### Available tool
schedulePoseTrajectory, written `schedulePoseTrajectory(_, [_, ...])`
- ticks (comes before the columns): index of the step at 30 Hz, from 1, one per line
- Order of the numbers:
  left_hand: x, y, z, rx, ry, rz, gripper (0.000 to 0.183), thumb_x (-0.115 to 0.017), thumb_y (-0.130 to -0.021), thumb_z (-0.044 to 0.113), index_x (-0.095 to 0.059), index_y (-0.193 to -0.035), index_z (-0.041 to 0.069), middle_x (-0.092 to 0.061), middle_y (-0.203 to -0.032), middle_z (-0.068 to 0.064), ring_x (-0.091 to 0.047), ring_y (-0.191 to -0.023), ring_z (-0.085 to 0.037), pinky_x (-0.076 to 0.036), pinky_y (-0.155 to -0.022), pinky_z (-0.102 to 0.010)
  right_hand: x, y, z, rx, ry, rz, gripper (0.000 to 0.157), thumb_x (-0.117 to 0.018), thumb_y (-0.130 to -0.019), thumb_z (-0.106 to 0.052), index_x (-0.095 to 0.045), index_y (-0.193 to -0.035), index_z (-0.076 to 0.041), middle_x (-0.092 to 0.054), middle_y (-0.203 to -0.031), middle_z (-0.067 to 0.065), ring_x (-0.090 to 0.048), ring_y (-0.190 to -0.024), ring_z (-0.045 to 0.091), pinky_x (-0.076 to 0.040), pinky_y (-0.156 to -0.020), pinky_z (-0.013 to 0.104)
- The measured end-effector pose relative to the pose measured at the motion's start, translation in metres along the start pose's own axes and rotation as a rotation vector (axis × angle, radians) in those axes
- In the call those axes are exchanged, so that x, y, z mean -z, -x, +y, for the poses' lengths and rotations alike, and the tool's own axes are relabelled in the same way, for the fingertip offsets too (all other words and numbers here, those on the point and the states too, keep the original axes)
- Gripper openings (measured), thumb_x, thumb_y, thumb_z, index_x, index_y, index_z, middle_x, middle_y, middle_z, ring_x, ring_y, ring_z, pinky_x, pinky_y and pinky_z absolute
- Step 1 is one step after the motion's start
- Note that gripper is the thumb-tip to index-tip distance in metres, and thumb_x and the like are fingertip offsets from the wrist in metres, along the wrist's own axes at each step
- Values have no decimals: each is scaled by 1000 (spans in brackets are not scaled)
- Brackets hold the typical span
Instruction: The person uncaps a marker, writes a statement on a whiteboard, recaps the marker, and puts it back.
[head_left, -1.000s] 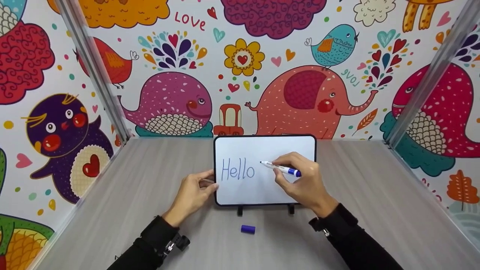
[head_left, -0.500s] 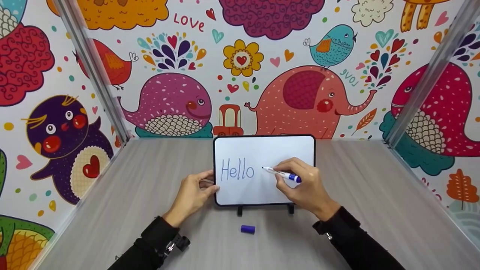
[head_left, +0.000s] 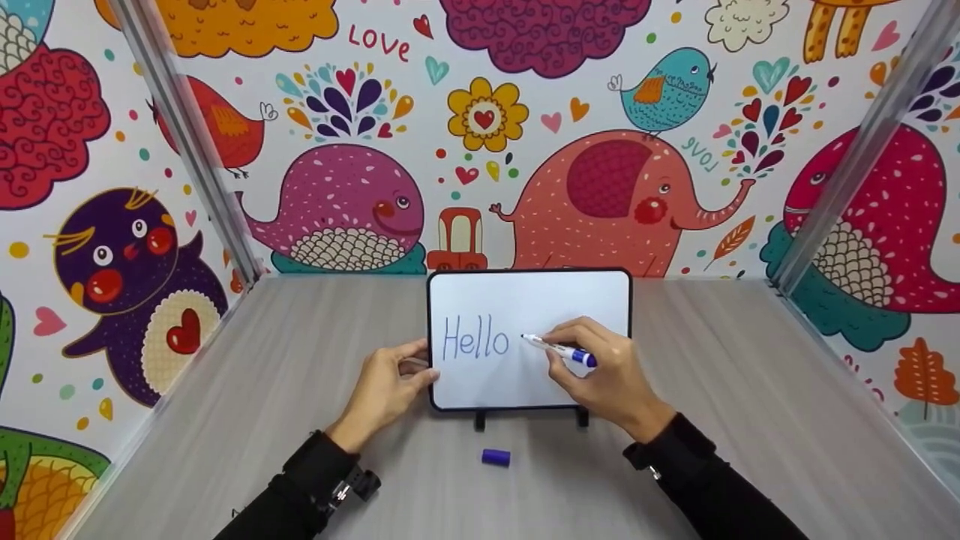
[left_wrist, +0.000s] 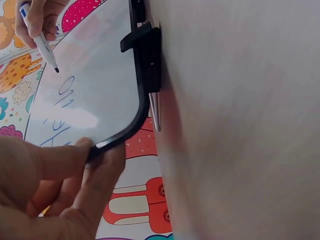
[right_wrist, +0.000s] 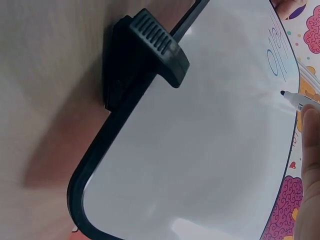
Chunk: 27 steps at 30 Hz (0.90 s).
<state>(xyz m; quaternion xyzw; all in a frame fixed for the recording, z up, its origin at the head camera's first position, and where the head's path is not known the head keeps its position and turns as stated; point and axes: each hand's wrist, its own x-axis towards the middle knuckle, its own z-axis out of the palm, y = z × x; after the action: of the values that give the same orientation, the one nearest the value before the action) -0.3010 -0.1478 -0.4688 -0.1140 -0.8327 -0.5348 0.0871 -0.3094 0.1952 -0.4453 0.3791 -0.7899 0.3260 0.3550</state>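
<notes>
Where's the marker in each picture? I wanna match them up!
Head: the marker is right of centre, in the right hand.
Left wrist: marker near the top left, pointing down.
Right wrist: marker at the right edge, partly cut off.
Shared landmark: the blue writing on the board, close to the marker.

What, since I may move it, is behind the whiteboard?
Fingers of the left hand reach behind one edge; a metal rod and the patterned wall also show there. The whiteboard hides the rest.
</notes>
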Motion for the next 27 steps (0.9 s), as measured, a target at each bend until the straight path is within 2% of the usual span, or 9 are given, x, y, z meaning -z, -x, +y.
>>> schedulePoseTrajectory(15, [1, -1, -1, -19, 23, -11, 53, -86, -98, -10, -69, -148, -17, -85, -121, -32, -88, -107, -41, -74, -92, -36, 1, 1, 5, -6, -9, 0, 24, -91, -94, 3, -85, -115, -7, -85, -109, 2, -83, -100, 14, -69, -95, 17])
schedulePoseTrajectory(27, [1, 0, 0, -2, 22, -5, 54, -86, -98, -10, -69, -149, -15, -84, -126, -32, -87, -107, -39, -74, -92, -35, 0, 1, 6, -4, -8, 10, 26, -92, -92, 5, -85, -114, -8, -85, -108, 1, -83, -98, 15, -68, -94, 16])
